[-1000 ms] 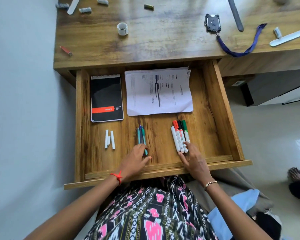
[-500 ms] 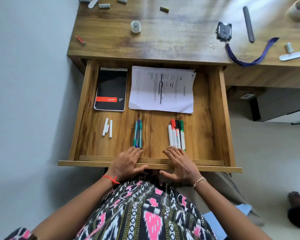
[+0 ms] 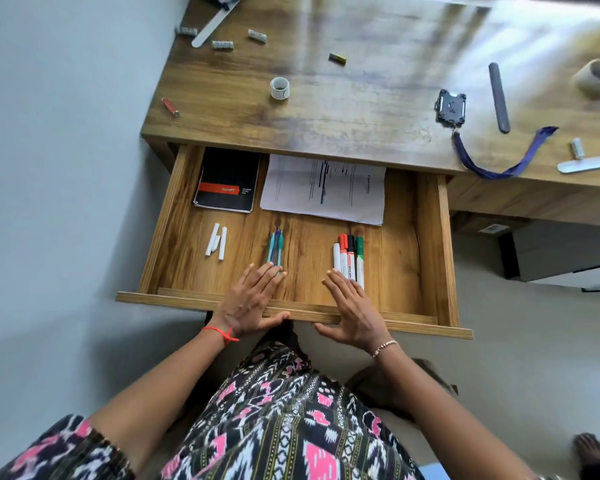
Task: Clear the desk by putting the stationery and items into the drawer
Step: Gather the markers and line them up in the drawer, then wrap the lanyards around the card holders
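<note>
- Left hand lies palm down over the drawer's front wall; its fingers are straight and slightly spread, holding nothing; thumb stretched along the front edge
- Right hand mirrors it, palm down; fingers straight and fanned, thumb out toward the body
- At the left fingertips: near ends of the teal and blue pens, apparently touched
- At the right fingertips: four markers side by side with white, red, black and green caps; label print too small to read
- Left of the left fingers: white sticks
- Beyond the fingers, at the drawer's back: a black notebook with an orange band, wording unreadable; printed papers, text illegible
- Farthest out, on the tabletop: tape roll, badge holder on a blue lanyard
</note>
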Available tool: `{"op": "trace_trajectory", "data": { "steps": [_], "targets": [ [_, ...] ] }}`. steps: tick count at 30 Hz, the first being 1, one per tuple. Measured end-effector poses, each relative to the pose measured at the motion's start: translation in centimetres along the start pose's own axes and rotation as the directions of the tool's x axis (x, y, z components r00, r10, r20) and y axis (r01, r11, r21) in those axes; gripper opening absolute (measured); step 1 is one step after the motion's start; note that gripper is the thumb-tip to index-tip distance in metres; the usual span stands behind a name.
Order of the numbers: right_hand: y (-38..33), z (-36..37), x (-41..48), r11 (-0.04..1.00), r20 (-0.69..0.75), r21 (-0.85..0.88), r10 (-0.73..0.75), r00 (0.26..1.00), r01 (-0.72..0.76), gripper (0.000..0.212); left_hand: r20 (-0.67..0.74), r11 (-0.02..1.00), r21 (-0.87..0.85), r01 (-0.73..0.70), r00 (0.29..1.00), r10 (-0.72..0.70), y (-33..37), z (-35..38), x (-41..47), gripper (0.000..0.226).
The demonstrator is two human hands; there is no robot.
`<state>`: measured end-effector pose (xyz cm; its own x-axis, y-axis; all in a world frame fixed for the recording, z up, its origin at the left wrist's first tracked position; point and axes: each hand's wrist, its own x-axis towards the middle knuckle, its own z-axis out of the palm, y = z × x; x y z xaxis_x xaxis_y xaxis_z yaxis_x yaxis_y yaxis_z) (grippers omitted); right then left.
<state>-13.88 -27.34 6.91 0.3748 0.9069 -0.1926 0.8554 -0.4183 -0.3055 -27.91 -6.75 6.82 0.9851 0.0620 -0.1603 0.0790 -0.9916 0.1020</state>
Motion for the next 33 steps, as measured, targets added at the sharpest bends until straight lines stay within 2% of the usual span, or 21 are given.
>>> {"op": "trace_trajectory", "data": {
  "steps": [6, 9, 13, 18, 23, 29, 33],
  "targets": [
    [3.3, -2.4, 5.8, 0.995, -0.023, -0.097, 0.016, 1.000, -0.018, 0.091, -0.050, 0.999, 0.032, 0.011, 0.999, -0.010, -3.6, -1.3, 6.1, 0.081],
    [4.9, -3.8, 9.0, 0.988, -0.040, -0.155, 0.008, 0.999, -0.014, 0.094, -0.103, 0.999, 0.050, -0.008, 0.995, 0.013, -5.6, -2.0, 9.4, 0.086],
    [7.2, -6.0, 13.1, 0.987, -0.089, -0.159, 0.011, 0.996, -0.025, 0.096, -0.158, 0.999, -0.015, -0.028, 0.987, 0.026, -8.5, -3.4, 13.9, 0.096],
    [9.7, -8.7, 17.7, 0.970, -0.123, -0.230, 0.056, 0.991, -0.083, 0.106, -0.172, 0.996, 0.087, 0.005, 0.985, 0.010, -11.6, -5.2, 18.9, 0.107],
    [11.6, -10.5, 21.3, 0.952, -0.127, -0.262, 0.131, 0.983, -0.160, 0.113, -0.127, 0.983, 0.185, 0.020, 0.992, 0.003, -13.4, -7.4, 22.9, 0.116],
    [13.0, -11.6, 24.7, 0.952, -0.147, -0.245, 0.148, 0.978, -0.181, 0.103, -0.050, 0.968, 0.252, 0.014, 0.999, -0.001, -14.6, -9.2, 26.9, 0.112],
    [13.0, -11.3, 25.3, 0.948, -0.166, -0.258, 0.147, 0.975, -0.187, 0.090, -0.061, 0.965, 0.264, -0.008, 0.998, 0.025, -14.7, -8.6, 27.6, 0.105]
  ]
}}
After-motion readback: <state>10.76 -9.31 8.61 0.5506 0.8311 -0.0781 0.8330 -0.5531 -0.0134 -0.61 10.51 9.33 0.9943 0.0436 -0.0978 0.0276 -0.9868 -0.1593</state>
